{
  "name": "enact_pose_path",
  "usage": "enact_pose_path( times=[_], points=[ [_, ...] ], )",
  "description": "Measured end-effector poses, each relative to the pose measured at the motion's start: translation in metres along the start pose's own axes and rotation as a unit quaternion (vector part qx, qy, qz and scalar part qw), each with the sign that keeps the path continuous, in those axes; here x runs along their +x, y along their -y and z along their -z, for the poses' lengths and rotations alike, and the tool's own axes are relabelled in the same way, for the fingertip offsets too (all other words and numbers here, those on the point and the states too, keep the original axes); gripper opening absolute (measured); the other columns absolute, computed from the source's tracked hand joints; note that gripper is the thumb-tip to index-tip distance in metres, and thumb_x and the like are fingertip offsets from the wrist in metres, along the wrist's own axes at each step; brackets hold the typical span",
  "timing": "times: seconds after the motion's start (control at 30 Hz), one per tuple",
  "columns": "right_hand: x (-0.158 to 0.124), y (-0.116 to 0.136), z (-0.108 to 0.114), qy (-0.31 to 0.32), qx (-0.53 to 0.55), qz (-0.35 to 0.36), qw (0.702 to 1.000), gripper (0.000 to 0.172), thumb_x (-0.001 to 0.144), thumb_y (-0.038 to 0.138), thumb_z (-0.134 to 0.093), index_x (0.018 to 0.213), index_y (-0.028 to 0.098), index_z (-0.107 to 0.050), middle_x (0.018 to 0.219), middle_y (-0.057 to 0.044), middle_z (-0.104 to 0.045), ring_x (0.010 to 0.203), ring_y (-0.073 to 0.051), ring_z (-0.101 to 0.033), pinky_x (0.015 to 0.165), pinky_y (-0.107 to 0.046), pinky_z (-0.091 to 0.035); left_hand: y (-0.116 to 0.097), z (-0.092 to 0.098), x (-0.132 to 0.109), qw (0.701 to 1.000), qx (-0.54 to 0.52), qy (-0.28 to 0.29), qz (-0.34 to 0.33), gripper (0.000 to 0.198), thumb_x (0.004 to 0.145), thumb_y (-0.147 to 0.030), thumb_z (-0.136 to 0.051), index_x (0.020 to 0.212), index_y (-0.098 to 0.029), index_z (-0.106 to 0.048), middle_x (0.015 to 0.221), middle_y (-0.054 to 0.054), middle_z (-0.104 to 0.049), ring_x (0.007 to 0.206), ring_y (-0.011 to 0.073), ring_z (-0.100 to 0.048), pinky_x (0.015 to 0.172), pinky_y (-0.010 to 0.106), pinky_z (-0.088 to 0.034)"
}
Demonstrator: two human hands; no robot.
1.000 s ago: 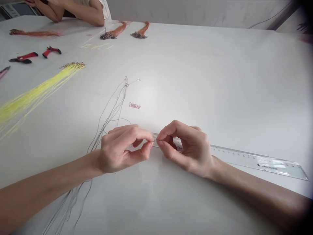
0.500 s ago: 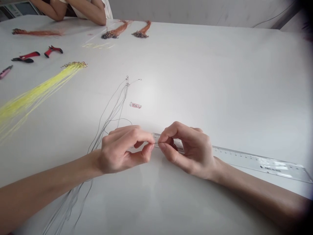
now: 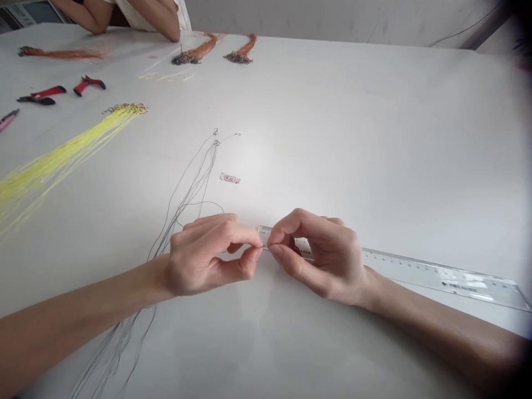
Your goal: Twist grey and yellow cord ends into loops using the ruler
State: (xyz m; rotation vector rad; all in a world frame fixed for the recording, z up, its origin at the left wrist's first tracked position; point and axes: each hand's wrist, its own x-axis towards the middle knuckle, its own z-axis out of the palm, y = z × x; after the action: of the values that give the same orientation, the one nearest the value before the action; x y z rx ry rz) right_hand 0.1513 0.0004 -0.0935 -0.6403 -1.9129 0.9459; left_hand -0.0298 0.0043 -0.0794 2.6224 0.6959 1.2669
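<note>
My left hand (image 3: 208, 256) and my right hand (image 3: 322, 257) meet above the white table (image 3: 374, 138), each pinching a very fine thread between thumb and forefinger. The fingertips nearly touch, and the thread between them is barely visible. A clear plastic ruler (image 3: 440, 280) lies under and behind my right hand. Thin grey lines (image 3: 187, 208) with small hooks at their far ends (image 3: 215, 136) stretch across the table and pass under my left wrist. I cannot tell whether the pinched thread belongs to them.
Bundles of yellow line (image 3: 62, 160) and orange line (image 3: 197, 50) with dark tips lie farther off. Red-handled pliers (image 3: 88, 84), a pink-handled tool (image 3: 8, 119) and a small label (image 3: 230, 178) rest on the table. A seated person's forearms (image 3: 124, 14) lie at the far edge.
My hands stay almost in place, holding the same pinch. The view has shifted slightly, so the far objects sit a little higher in the picture.
</note>
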Motion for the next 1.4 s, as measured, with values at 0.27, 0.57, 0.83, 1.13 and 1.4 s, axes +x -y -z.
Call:
enact_pose_path(
  times=[0.27, 0.57, 0.83, 1.13, 1.4],
  points=[
    [0.001, -0.0001, 0.0, 0.002, 0.002, 0.016, 1.0, 0.012, 0.08, 0.008, -0.049, 0.077, 0.019, -0.046, 0.05, 0.007, -0.043, 0.043, -0.005, -0.036, 0.037, -0.019, -0.032, 0.0006, 0.0011, 0.001, 1.0, -0.012, 0.013, 0.001, 0.02, 0.079, -0.003, -0.051, 0.072, -0.022, -0.05, 0.05, -0.007, -0.05, 0.037, 0.006, -0.041, 0.034, 0.019, -0.037],
    [0.0, 0.0005, -0.0005, 0.009, -0.007, 0.02, 1.0, 0.013, 0.08, 0.008, -0.049, 0.076, 0.02, -0.045, 0.049, 0.007, -0.04, 0.041, -0.005, -0.035, 0.036, -0.018, -0.031, 0.0007, 0.0013, 0.0017, 0.999, -0.009, -0.001, -0.042, 0.022, 0.075, 0.003, -0.051, 0.073, -0.019, -0.049, 0.05, -0.005, -0.048, 0.039, 0.0057, -0.037, 0.033, 0.02, -0.034],
    [0.0004, 0.0046, -0.003, 0.007, 0.03, -0.018, 0.999, 0.014, 0.079, 0.007, -0.051, 0.076, 0.02, -0.046, 0.051, 0.007, -0.043, 0.043, -0.005, -0.037, 0.038, -0.019, -0.033, 0.0023, 0.0037, 0.0005, 0.999, -0.016, 0.01, -0.044, 0.023, 0.074, 0.005, -0.053, 0.073, -0.019, -0.05, 0.051, -0.005, -0.051, 0.041, 0.0063, -0.036, 0.034, 0.022, -0.034],
    [-0.0037, 0.0069, -0.0053, 0.0, 0.049, -0.048, 0.998, 0.011, 0.081, 0.01, -0.053, 0.078, 0.019, -0.048, 0.051, 0.007, -0.045, 0.045, -0.005, -0.039, 0.041, -0.019, -0.033, 0.0021, 0.0044, 0.0002, 0.998, -0.03, 0.015, -0.045, 0.021, 0.073, 0.005, -0.054, 0.075, -0.016, -0.051, 0.052, -0.004, -0.051, 0.043, 0.0064, -0.038, 0.037, 0.022, -0.036],
    [-0.0039, 0.0061, -0.0053, 0.002, 0.055, -0.039, 0.998, 0.012, 0.082, 0.009, -0.052, 0.078, 0.019, -0.047, 0.051, 0.008, -0.044, 0.044, -0.004, -0.038, 0.04, -0.018, -0.032, 0.0011, 0.0057, 0.0004, 0.998, -0.033, 0.031, -0.03, 0.021, 0.074, 0.004, -0.051, 0.075, -0.017, -0.05, 0.051, -0.004, -0.051, 0.042, 0.0069, -0.04, 0.037, 0.022, -0.038]
  ],
)
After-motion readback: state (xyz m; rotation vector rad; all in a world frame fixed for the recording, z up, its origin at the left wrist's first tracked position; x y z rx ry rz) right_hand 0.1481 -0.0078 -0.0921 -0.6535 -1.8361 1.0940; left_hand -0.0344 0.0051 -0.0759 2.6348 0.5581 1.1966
